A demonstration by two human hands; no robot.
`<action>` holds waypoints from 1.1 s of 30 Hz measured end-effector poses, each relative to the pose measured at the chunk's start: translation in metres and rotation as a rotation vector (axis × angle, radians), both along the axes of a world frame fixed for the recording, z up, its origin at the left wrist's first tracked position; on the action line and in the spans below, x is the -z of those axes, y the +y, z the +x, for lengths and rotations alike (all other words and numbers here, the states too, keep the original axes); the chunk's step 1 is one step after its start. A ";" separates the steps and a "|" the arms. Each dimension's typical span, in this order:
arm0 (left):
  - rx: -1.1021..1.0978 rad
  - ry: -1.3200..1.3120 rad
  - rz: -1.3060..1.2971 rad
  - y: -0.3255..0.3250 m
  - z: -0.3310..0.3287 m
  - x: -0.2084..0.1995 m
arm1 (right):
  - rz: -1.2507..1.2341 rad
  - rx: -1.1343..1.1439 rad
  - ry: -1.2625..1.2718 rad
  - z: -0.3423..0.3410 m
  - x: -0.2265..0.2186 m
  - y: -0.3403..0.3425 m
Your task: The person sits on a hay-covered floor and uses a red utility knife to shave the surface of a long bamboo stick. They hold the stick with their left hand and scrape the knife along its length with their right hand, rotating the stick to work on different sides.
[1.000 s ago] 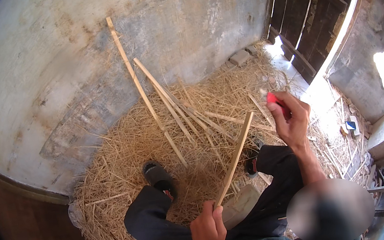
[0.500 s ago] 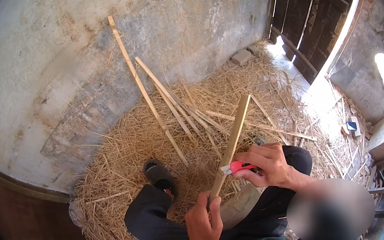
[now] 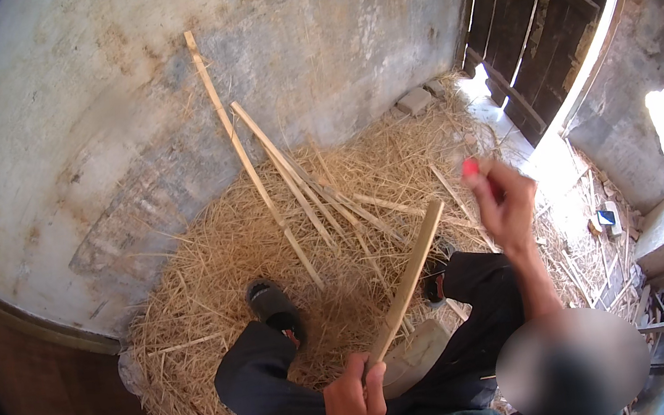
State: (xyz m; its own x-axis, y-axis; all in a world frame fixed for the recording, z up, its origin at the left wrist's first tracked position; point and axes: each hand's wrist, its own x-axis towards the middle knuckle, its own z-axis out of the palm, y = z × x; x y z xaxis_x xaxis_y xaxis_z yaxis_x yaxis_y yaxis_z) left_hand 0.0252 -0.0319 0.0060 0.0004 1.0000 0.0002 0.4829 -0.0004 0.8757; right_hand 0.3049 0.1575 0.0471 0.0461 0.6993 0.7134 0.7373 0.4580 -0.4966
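Straw [image 3: 215, 283] covers the floor under us, piled against a stained plaster wall [image 3: 106, 112]; dark wooden door [image 3: 543, 16] stands at upper right with daylight past it. Several long bamboo strips [image 3: 260, 175] lean from the straw up against the wall.

Our left hand [image 3: 358, 403] is closed around the lower end of a flat bamboo slat [image 3: 413, 272]. Slat angles up and to the right, its top end free above the straw, between our knees.

Our right hand [image 3: 506, 204] is raised off to the right of the slat's tip, not touching it. Fingers are curled around a small tool with a red handle [image 3: 471, 167]; only the red end shows, blade not visible.

Our legs in dark trousers [image 3: 264, 387] are bent, one dark sandal [image 3: 274, 305] planted in the straw to the left of the slat.
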 end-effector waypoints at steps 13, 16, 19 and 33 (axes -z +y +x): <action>0.085 -0.561 -0.392 0.030 -0.032 0.021 | -0.828 -0.175 -0.498 0.017 0.024 -0.001; 0.119 -0.727 -0.563 0.036 -0.033 0.016 | -0.747 -0.124 -0.171 -0.001 0.003 -0.002; 0.186 -0.748 -0.572 0.041 -0.031 0.020 | -0.571 -0.268 0.170 -0.014 0.000 -0.011; 0.164 -0.496 -0.183 0.048 0.009 0.018 | -0.643 -0.583 0.512 -0.048 0.013 -0.016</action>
